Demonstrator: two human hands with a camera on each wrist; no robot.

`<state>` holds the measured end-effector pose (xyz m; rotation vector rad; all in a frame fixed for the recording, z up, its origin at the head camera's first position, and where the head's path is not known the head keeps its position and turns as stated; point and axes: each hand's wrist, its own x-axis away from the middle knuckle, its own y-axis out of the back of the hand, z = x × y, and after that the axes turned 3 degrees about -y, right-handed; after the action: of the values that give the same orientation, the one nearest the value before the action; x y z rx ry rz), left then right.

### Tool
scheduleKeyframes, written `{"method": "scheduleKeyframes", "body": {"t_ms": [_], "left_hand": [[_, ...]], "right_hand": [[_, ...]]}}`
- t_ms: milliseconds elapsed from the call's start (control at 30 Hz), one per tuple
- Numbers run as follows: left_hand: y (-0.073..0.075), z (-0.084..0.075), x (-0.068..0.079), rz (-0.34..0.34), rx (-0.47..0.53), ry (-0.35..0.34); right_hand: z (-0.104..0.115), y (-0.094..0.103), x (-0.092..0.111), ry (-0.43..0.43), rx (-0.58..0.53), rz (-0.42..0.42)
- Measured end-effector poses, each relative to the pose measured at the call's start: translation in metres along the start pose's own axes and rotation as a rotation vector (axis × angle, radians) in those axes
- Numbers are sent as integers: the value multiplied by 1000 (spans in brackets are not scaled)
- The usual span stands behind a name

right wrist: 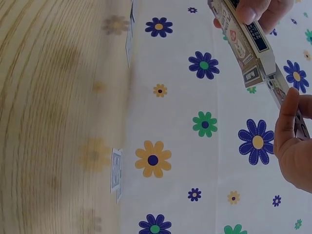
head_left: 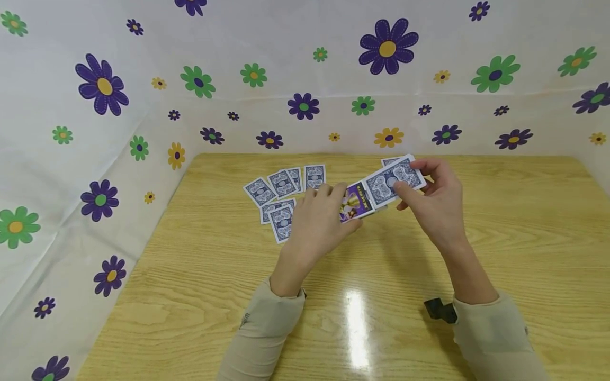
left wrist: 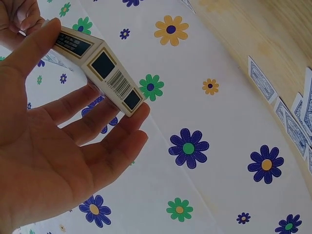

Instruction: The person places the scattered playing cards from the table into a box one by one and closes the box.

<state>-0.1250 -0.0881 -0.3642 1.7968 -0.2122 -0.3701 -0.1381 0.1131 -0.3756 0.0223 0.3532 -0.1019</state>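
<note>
My left hand (head_left: 314, 225) grips a playing-card box (head_left: 356, 202) by its sides, above the table. In the left wrist view the thumb and fingers hold the box (left wrist: 105, 68), its barcode end facing the camera. My right hand (head_left: 440, 206) pinches blue-backed playing cards (head_left: 381, 189) between thumb and fingers. The cards' near end meets the open end of the box, and most of their length is outside it. Seen from the right wrist, the cards (right wrist: 277, 87) line up with the box mouth; how many there are is hidden.
Several face-down playing cards (head_left: 281, 183) lie spread on the wooden table (head_left: 190, 280), left of the box. Another card (head_left: 388, 161) shows behind the held ones. A white flowered cloth (head_left: 214, 47) borders the table at the back and left. A black device (head_left: 440, 310) sits by the right sleeve.
</note>
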Motion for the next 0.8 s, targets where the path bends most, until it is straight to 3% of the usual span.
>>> {"method": "scheduleKeyframes", "body": {"t_ms": [267,800], "left_hand": [[0,1,1,3,11,12],[0,2,1,-3,2,10]], "right_hand": [[-2,-4,3,7,-23,-3],[-5,-16,10,15,112,1]]}}
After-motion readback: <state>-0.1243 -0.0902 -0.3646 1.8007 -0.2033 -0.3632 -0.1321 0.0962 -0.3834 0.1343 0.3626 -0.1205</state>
